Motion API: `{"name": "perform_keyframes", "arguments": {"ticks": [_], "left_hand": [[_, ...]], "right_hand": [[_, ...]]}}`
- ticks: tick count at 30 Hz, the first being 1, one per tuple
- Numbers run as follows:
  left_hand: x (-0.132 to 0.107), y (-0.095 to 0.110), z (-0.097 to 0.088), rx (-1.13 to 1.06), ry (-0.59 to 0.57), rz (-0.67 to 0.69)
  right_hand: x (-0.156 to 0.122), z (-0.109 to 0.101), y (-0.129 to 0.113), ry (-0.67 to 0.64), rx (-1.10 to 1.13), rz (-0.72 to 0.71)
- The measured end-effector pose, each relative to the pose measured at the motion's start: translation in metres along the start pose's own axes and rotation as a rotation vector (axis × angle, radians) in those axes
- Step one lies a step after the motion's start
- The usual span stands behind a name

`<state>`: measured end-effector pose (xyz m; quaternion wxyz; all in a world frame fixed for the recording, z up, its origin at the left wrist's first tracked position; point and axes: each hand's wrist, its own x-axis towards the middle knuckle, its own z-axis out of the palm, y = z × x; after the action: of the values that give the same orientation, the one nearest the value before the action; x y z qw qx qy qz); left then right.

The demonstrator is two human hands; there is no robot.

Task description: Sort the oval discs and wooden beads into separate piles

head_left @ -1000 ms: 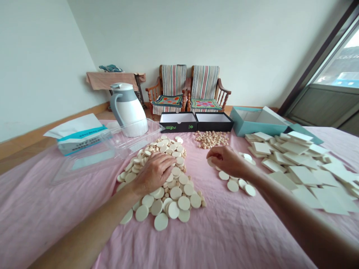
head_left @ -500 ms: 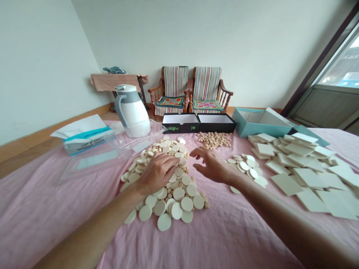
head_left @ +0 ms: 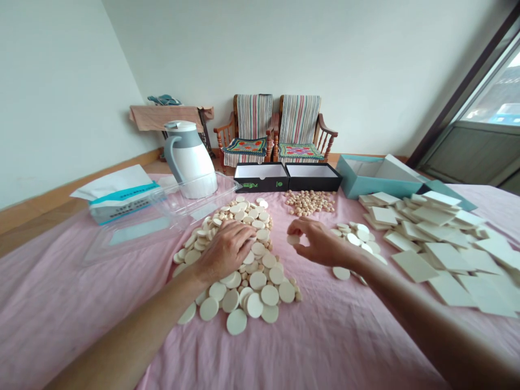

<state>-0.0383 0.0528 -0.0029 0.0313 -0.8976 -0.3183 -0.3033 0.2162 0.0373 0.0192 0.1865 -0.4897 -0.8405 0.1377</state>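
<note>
My right hand (head_left: 319,241) pinches a pale round wooden disc (head_left: 293,239) between thumb and fingers, above the pink cloth between the two disc piles. My left hand (head_left: 228,248) lies on top of the large pile of wooden discs (head_left: 254,305), fingers stretched over it and slightly bent; its palm side is hidden. Small round wooden beads (head_left: 245,277) show among those discs. A smaller pile of discs (head_left: 363,236) lies beyond and beside my right wrist, partly covered by it. A heap of small beads (head_left: 309,203) sits farther back.
Square wooden tiles (head_left: 449,257) are piled at the right, before a teal box (head_left: 361,186). Two black boxes (head_left: 262,185) stand at the back. On the left are a white-and-grey jug (head_left: 195,168), a clear plastic container (head_left: 140,233) and a tissue pack (head_left: 122,203).
My right hand has moved slightly right, away from the large pile, and its fingers have closed; a disc now shows in its pinch. My left hand has stayed nearly still.
</note>
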Motion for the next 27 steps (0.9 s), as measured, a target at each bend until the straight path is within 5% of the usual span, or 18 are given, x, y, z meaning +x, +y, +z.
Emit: {"name": "perform_keyframes", "arguments": {"ticks": [4, 7, 13, 17, 27], "left_hand": [[0.0, 0.0, 0.001, 0.01, -0.002, -0.01], [0.0, -0.001, 0.002, 0.014, 0.004, -0.009], [0.0, -0.001, 0.001, 0.017, 0.001, -0.002], [0.0, 0.0, 0.0, 0.021, 0.003, 0.0], [0.0, -0.002, 0.002, 0.019, 0.008, 0.002]], "right_hand": [[-0.039, -0.041, 0.025, -0.187, -0.14, 0.144], [-0.049, -0.051, 0.028, -0.162, -0.214, 0.196], [-0.03, -0.012, -0.027, -0.133, 0.022, 0.023], [-0.024, 0.012, -0.058, -0.154, -0.023, 0.004], [-0.027, 0.036, -0.066, -0.046, -0.117, 0.048]]}}
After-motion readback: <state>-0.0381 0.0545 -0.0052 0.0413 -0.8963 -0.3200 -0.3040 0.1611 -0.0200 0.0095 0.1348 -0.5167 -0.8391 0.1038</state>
